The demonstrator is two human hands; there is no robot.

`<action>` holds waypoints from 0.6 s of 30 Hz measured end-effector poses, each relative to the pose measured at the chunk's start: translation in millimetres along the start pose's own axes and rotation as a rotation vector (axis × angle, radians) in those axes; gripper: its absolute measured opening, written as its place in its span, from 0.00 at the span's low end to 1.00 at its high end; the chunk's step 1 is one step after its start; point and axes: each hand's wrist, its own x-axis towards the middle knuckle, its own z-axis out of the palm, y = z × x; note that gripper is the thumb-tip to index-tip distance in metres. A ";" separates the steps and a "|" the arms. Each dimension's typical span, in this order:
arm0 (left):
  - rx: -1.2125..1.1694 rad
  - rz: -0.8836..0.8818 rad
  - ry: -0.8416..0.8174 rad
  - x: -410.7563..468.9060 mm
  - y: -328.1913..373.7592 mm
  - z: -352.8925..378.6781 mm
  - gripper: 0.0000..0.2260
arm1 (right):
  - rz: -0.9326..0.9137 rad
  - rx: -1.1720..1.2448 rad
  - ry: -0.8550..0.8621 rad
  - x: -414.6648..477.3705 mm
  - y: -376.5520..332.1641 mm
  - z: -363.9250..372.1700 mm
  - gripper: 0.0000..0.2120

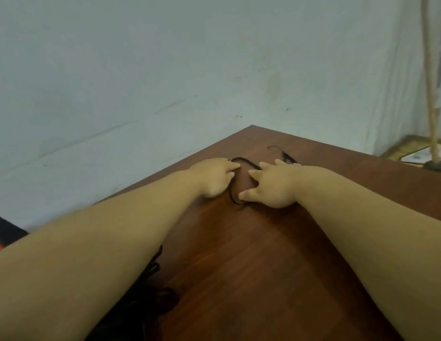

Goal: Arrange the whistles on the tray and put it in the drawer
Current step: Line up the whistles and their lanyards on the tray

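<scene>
A black whistle cord lies in a loop on the brown wooden table, far out near its corner. My left hand is at the loop's left side, with its fingers curled onto the cord. My right hand lies on the loop's right side, fingers spread and thumb beside the cord's near bend. A second black cord lies just beyond my right hand. No whistle body and no tray shows in this view.
A tangle of more black cords lies at the table's left edge, under my left forearm. A pale wall runs close behind the table. At the far right a wooden pole stands on the floor.
</scene>
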 end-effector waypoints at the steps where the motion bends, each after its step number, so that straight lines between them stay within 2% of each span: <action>1: -0.008 -0.001 0.063 -4.4 -1.1 -0.7 0.19 | -0.010 -0.025 -0.017 -3.6 -1.6 -2.4 0.34; 3: -0.028 -0.013 0.179 -16.1 -4.0 -3.5 0.14 | -0.010 0.003 0.027 -6.3 -1.0 -5.8 0.30; 6: -0.120 -0.056 0.255 -38.0 -8.0 -9.3 0.07 | -0.053 0.178 0.247 -5.2 1.1 -6.1 0.14; 10: -0.261 -0.039 0.342 -83.0 -7.7 -24.3 0.02 | -0.124 0.429 0.458 -13.7 -8.9 0.2 0.11; 12: -0.321 -0.029 0.367 -113.2 -6.7 -32.9 0.05 | -0.198 0.571 0.445 -20.0 -18.9 6.1 0.18; 15: -0.469 -0.074 0.414 -167.0 -8.0 -42.5 0.06 | -0.332 0.659 0.318 -38.7 -48.5 8.0 0.30; 18: -0.700 -0.153 0.500 -228.0 -12.0 -43.7 0.05 | -0.480 0.851 0.124 -62.7 -89.8 6.8 0.27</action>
